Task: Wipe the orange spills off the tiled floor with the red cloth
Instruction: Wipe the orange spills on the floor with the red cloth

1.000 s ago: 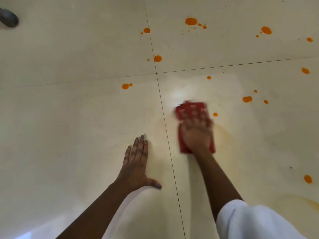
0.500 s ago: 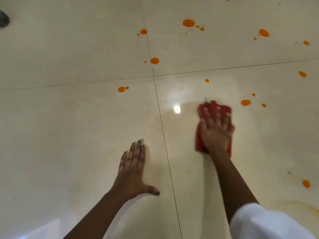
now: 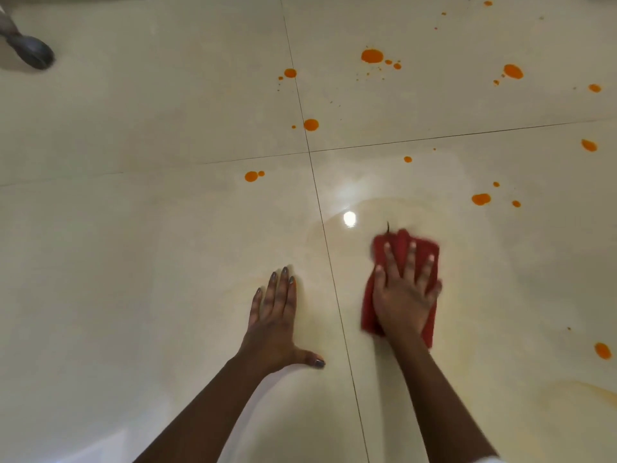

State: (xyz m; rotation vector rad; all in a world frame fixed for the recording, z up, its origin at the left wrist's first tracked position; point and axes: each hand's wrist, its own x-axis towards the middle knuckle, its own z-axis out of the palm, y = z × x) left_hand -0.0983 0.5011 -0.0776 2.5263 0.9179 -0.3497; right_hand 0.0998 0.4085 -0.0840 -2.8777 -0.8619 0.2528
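**Mid-wipe, many spots left**

We see the glossy cream tiled floor (image 3: 133, 262) first, grout lines crossing, scattered round orange spills (image 3: 372, 56) mostly ahead and to the right. The folded red cloth (image 3: 400, 242) lies flat on the near right tile inside a wet smear. Our right hand (image 3: 404, 295) presses it down, fingers spread wide, palm on top for even pressure. Our left hand (image 3: 273, 325) is empty, splayed flat on the tile, probably bracing body weight. Grey rounded object (image 3: 31, 53) far left, unclear.
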